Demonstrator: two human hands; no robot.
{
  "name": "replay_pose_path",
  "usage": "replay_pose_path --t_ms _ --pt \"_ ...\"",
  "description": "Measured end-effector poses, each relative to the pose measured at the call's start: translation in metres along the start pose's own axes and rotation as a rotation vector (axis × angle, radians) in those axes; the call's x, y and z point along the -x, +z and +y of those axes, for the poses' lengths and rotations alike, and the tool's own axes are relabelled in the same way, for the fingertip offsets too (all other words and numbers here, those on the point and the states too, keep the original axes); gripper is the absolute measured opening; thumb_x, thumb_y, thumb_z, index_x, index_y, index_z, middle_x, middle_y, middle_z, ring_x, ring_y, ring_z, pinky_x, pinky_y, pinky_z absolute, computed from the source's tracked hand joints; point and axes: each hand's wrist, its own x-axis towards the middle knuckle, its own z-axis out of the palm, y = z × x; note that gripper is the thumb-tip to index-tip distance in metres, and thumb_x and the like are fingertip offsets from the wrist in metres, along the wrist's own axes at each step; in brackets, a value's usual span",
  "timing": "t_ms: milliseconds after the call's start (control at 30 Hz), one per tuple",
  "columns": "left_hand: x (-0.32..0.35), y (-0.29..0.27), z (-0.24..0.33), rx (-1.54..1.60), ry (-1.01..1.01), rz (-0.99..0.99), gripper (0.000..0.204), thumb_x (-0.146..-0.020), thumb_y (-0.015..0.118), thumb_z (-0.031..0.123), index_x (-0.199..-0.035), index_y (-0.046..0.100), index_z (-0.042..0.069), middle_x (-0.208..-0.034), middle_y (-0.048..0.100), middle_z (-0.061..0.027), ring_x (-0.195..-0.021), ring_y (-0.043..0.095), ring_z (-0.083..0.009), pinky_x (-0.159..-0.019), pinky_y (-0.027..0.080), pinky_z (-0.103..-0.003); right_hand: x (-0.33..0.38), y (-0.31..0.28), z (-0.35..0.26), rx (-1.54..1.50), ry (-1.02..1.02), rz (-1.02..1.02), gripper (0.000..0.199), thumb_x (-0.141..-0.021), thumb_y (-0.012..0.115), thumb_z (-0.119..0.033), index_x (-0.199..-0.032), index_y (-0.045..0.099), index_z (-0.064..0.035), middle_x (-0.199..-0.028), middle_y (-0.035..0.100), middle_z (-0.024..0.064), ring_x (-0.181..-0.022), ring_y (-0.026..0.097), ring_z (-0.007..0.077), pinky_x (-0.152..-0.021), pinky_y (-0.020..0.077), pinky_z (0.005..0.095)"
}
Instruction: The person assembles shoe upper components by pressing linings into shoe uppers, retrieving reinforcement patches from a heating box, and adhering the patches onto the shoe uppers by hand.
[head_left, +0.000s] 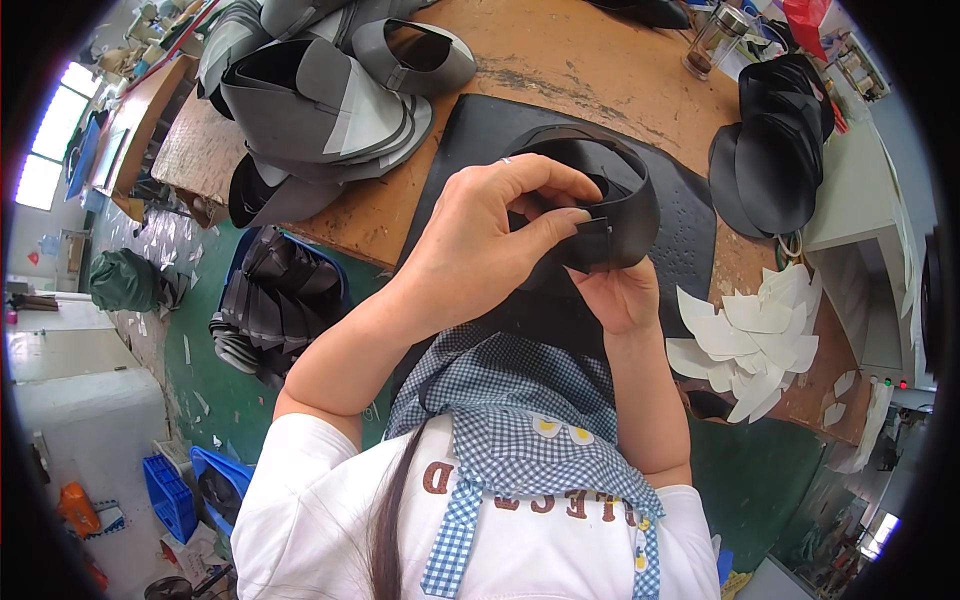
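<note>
A black shoe upper (636, 212), curved round into a loop, is held up over a black mat (685, 245) on the wooden bench. My left hand (478, 228) pinches its near edge between thumb and fingers, close to a seam, with the fingertips reaching into the opening. From below, my right hand (622, 296) grips the same upper; its palm shows, while most of its fingers are hidden behind the black material.
Grey and black shoe uppers (290, 110) are piled at the bench's left. On the right lie stacked black pieces (770, 170) and a heap of white cut pieces (750, 335). A glass bottle (715, 42) stands at the far right. Left below, a blue bin (342, 285) holds dark pieces.
</note>
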Motion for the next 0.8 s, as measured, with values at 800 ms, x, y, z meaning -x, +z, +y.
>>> replay_pose_path --t_ms 800 --pt "0.005 0.003 -0.011 -0.388 0.45 0.011 0.026 -0.074 0.078 -0.003 -0.094 0.065 0.007 -0.108 0.061 -0.0077 -0.117 0.052 -0.0331 -0.098 0.043 -0.044 0.009 0.038 -0.001 0.453 -0.617 0.335 0.044 -0.083 0.076 0.005 -0.124 0.06 -0.0018 -0.113 0.069 0.0074 -0.105 0.07 0.0184 -0.093 0.0588 0.0344"
